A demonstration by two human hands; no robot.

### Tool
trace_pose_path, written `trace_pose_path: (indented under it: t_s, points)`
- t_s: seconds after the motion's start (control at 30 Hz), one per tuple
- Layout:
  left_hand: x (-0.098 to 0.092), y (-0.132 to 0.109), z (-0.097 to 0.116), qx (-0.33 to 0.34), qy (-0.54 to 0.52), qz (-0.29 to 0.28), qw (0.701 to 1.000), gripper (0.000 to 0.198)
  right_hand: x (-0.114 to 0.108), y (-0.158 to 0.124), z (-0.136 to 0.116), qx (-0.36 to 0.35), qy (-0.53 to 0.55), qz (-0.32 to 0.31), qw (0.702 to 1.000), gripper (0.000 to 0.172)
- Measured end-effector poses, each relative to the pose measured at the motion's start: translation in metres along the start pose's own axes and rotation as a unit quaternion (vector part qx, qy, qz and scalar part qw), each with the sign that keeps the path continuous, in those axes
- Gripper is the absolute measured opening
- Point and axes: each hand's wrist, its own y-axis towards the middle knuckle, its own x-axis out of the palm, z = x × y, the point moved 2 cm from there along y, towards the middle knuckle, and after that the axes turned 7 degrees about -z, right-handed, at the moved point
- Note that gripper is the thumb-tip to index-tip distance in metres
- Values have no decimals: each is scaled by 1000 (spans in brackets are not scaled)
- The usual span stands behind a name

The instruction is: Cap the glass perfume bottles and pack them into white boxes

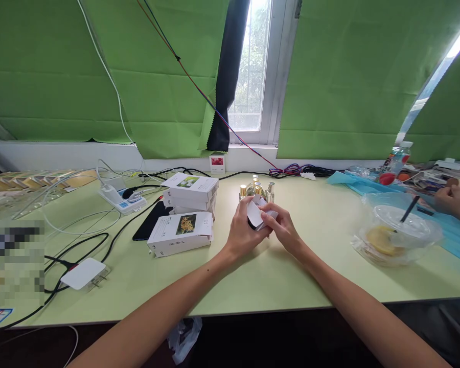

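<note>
A small white folded-card box [256, 219] sits just on the near side of the cluster of clear glass bottles with gold and silver caps [258, 188], the landmark here. The left hand [240, 227] is closed around its side, seemingly to steady it, while the right hand [284, 228] pinches its card edge between thumb and fingers, probably to control a loose panel. Left of the bottles, a white carton with a yellow-flower picture [180, 233] lies before a stacked white carton with a white-flower picture [191, 190], perhaps to keep them within reach; a flat black phone [148, 221] is partly covered by them. The hands hide the box's lower part, and its inside cannot be made out. The bottles overlap, so their number is unclear. Far right of them, another person's hand [457, 200] is cut off by the frame.
</note>
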Motion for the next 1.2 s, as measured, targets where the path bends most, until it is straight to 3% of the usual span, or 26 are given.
trace_pose_path:
  t_s: [0.27,0.43,0.77,1.2]
  points:
    - [-1,0,2,-3,-7,28,1000,67,1,1,-2,-7,7,0,1000,46]
    - [0,0,3,3,-20,48,999,66,2,1,-6,-8,-7,39,999,51]
    - [1,2,0,-13,-7,35,999,74,2,4,0,14,0,88,996,56]
    - [1,3,-3,-5,-5,45,999,74,3,5,1,28,63,91,993,49]
